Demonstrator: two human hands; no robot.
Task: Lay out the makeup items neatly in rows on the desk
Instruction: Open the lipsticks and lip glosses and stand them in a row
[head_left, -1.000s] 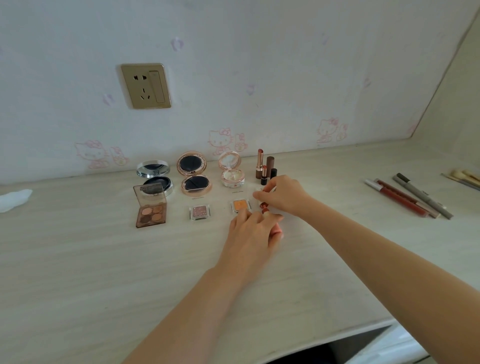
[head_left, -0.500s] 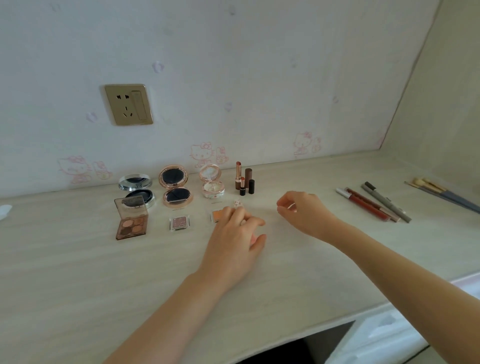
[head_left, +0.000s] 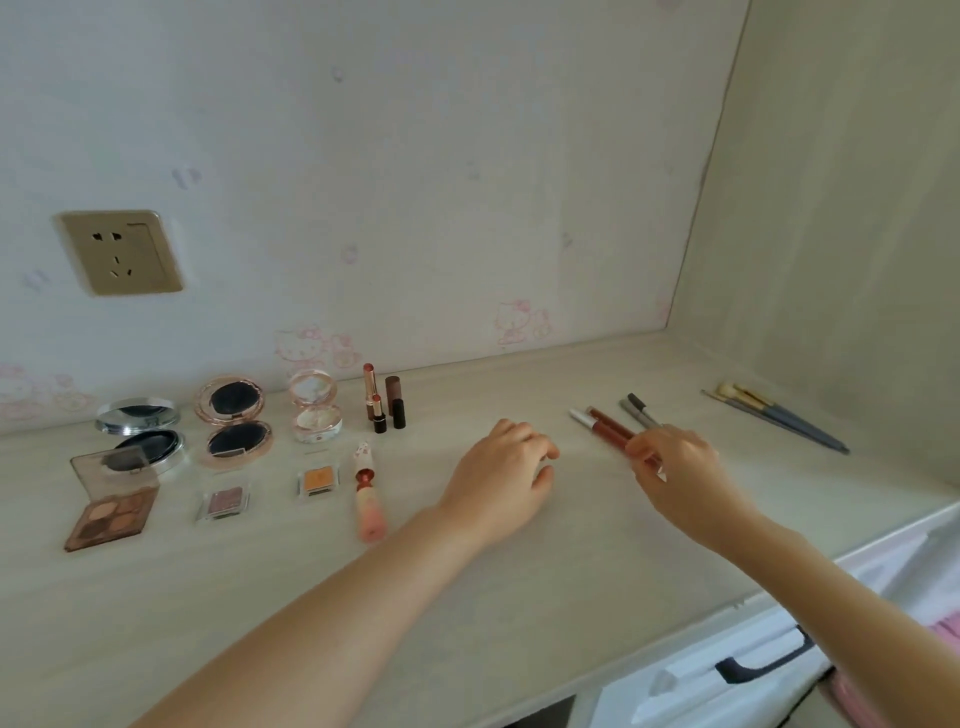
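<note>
Pale wood desk (head_left: 519, 597), wall socket (head_left: 120, 253); left hand (head_left: 501, 480) loose, empty; right hand (head_left: 675, 475) pinching red pen (head_left: 610, 430).

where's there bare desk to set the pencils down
Bare desk lies in front of the palettes and between the pink tube and pencils, where the left hand hovers. The back-left by the compacts is crowded.
</note>
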